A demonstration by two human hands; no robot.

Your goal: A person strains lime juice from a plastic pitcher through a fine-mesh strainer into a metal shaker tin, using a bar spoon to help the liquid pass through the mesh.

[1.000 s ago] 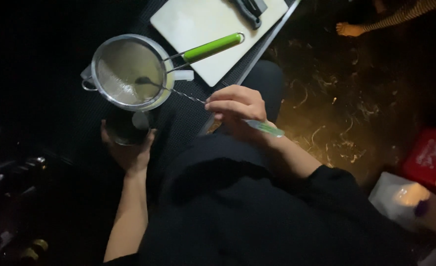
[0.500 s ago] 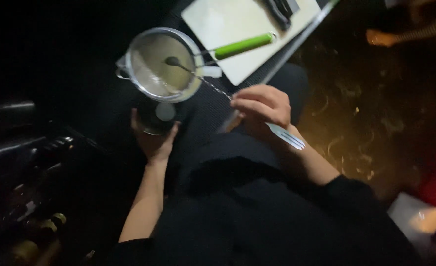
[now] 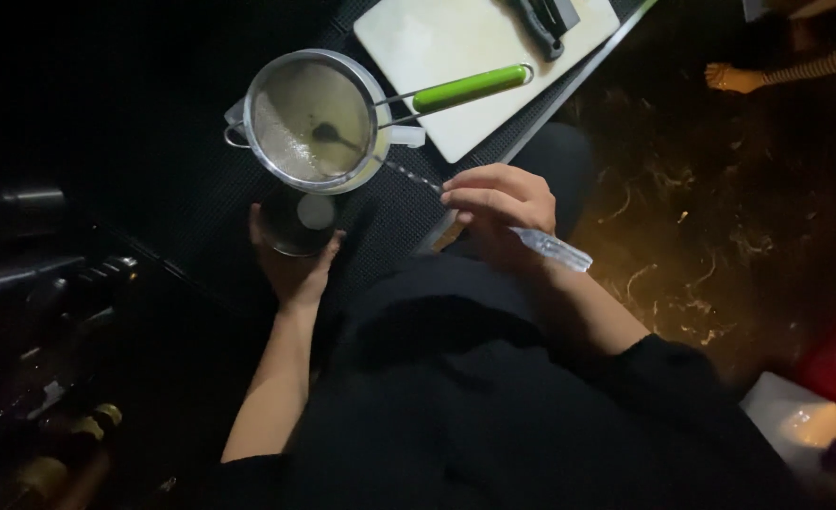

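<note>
Tight quarters around both hands at the dark mat.

The strainer (image 3: 312,121) is sitting just beyond the left hand (image 3: 290,260), blocking the way forward, while its green handle (image 3: 470,87) and the white cutting board (image 3: 479,47) are closing off the space ahead of the right hand (image 3: 501,203). The long spoon (image 3: 418,178) is bridging the gap between the hands. Open mat (image 3: 172,161) is lying to the left of the left hand.

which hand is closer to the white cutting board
Right. The right hand holds a long bar spoon just below the white cutting board. The left hand is further off, lower left, cupping a dark cup under the strainer.
</note>
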